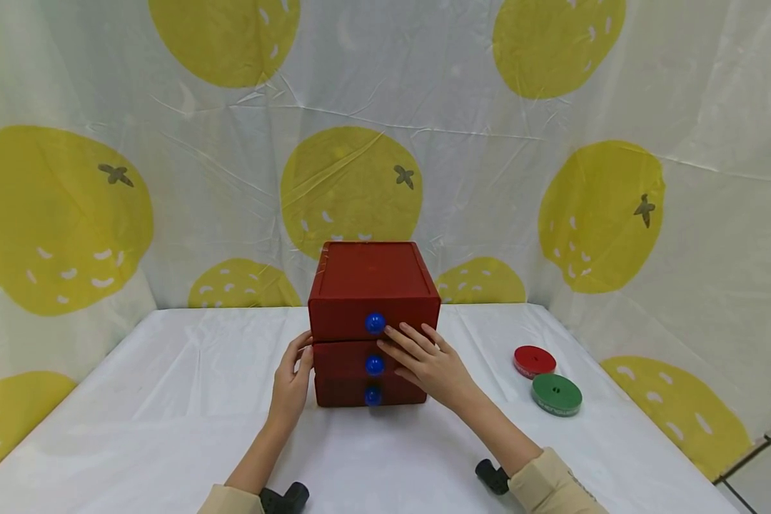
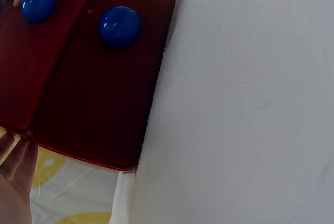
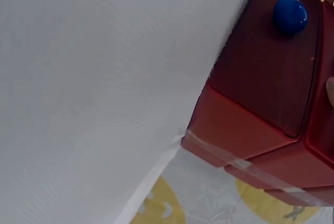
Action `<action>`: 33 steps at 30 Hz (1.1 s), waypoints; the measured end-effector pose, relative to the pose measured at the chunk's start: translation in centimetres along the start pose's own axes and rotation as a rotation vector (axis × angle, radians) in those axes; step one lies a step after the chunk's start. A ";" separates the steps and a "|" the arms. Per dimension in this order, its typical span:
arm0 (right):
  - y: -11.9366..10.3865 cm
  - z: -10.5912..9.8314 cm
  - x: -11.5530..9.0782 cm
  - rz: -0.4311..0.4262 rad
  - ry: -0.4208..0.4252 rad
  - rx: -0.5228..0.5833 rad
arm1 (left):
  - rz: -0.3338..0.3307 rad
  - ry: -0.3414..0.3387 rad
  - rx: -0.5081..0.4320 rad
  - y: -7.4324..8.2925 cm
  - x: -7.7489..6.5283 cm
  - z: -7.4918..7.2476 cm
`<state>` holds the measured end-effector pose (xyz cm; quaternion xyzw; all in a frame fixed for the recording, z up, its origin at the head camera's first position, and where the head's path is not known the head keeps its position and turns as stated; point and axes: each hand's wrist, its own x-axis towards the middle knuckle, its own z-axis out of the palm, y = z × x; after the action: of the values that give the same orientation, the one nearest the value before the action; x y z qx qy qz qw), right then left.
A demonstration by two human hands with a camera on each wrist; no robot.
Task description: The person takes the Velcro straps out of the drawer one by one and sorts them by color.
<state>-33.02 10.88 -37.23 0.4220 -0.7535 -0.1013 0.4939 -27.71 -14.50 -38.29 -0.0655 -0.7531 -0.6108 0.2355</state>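
A dark red three-drawer box (image 1: 374, 270) stands upright with its front toward me. Down its front runs a column of round blue knobs: a top knob (image 1: 375, 323), a middle knob (image 1: 375, 365) and a bottom knob (image 1: 373, 396). My left hand (image 1: 290, 385) rests at the box's left side, thumb toward the front edge. Spread across the front lies my right hand (image 1: 435, 365), its fingertips just right of the top and middle knobs. In the left wrist view, the bottom drawer front (image 2: 99, 104) and the left hand's fingers (image 2: 23, 169) beside the box show.
Right of the box, a red ribbon roll (image 1: 535, 360) and a green ribbon roll (image 1: 557, 395) lie flat on the white-covered table (image 1: 218, 400). A curtain (image 1: 462, 193) with yellow fruit prints hangs behind and around the table.
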 end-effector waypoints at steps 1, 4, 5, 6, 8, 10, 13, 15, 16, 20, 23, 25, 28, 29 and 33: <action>0.0 0.0 0.0 0.000 -0.005 -0.004 | -0.001 -0.001 0.005 0.1 0.0 0.0; 0.0 0.1 -0.1 0.003 -0.023 -0.015 | -0.022 -0.010 0.005 0.0 0.1 0.0; 0.0 0.1 -0.1 0.003 -0.026 -0.022 | -0.029 -0.013 0.004 0.1 0.1 -0.1; 0.0 0.2 -0.1 0.004 -0.029 -0.028 | -0.036 -0.018 0.008 0.1 0.1 -0.1; 0.0 0.2 -0.2 0.005 -0.036 -0.041 | -0.028 -0.018 0.000 -0.9 0.4 0.0; -0.1 0.2 -0.2 0.004 -0.043 -0.055 | -0.018 -0.014 -0.009 -1.5 0.6 0.0; -0.2 0.3 -0.3 0.005 -0.067 -0.070 | -0.005 -0.010 0.001 -1.7 0.6 0.1; -0.3 0.4 -0.3 0.007 -0.084 -0.081 | -0.004 -0.007 0.008 -1.7 0.5 0.1; -0.3 0.4 -0.3 0.009 -0.092 -0.085 | -0.005 -0.006 0.012 -1.7 0.5 0.1; -0.4 0.4 -0.4 0.012 -0.107 -0.104 | -0.010 -0.003 0.019 -1.8 0.5 0.1; -0.5 0.4 -0.4 0.012 -0.106 -0.117 | -0.008 0.002 0.025 -1.8 0.5 0.1; -0.5 0.5 -0.4 0.013 -0.101 -0.126 | -0.003 0.006 0.026 -1.7 0.5 0.1; -0.6 0.5 -0.4 0.014 -0.099 -0.138 | 0.014 0.015 0.035 -1.7 0.5 0.2; -0.6 0.5 -0.3 0.014 -0.099 -0.138 | 0.018 0.017 0.036 -1.7 0.5 0.2; -0.6 0.4 -0.4 0.015 -0.111 -0.140 | 0.022 0.016 0.035 -1.8 0.5 0.2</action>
<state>-33.02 10.67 -38.03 0.3746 -0.7739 -0.1733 0.4803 -28.90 -14.88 -39.74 -0.0648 -0.7609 -0.5954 0.2496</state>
